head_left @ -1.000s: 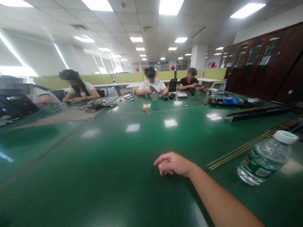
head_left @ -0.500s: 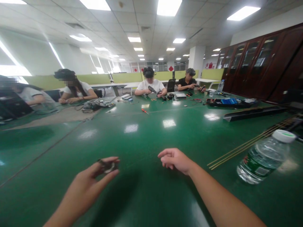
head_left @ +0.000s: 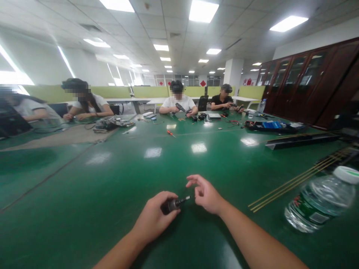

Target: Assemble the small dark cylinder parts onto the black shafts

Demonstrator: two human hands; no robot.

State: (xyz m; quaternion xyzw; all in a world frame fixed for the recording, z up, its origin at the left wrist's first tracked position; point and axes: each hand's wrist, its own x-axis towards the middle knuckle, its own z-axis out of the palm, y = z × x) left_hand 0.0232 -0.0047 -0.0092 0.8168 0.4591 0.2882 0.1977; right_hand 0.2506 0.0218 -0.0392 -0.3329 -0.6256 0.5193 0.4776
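My left hand [head_left: 155, 216] is closed round a small dark cylindrical part [head_left: 171, 204] with a thin metal shaft pointing right. It is held low over the green table [head_left: 117, 175]. My right hand [head_left: 204, 193] hovers just right of the shaft's tip, fingers loosely curled and apart, holding nothing. The shaft tip and my right fingers are close, but I cannot tell if they touch.
A clear water bottle [head_left: 319, 200] with a white cap lies at the right. Thin brass rods [head_left: 297, 181] run diagonally beside it. A long black bar [head_left: 303, 140] lies farther back. Several people sit at the far side amid tools, including a red screwdriver [head_left: 170, 133].
My left hand came into view from below holding the small part, then moved right toward my right hand. The right hand stayed roughly in place, fingers opening slightly.
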